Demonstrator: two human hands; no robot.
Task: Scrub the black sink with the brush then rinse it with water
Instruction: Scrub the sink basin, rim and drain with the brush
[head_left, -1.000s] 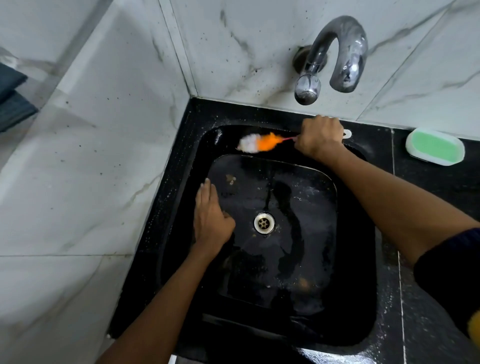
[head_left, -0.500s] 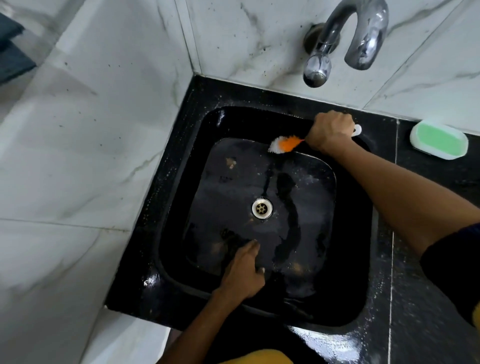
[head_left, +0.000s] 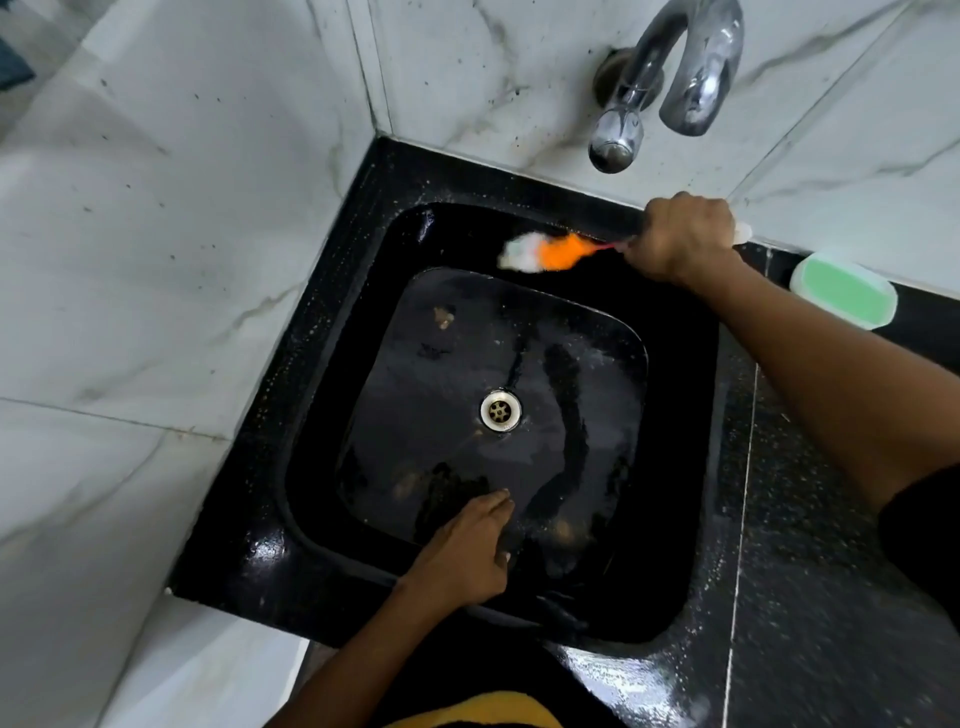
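At frame centre, square glossy black sink (head_left: 332, 415) with round metal drain (head_left: 500, 410), wet floor. Right hand (head_left: 680, 241), upper right, fist wrapped round handle of orange-and-white bristle brush (head_left: 545, 252), bristles blurred against sink's back wall. Left hand (head_left: 467, 551), lower centre, fingers straight, resting on basin floor, holding nothing. Chrome curved tap (head_left: 670, 73) above. Green soap in white dish (head_left: 844, 293) at right edge.
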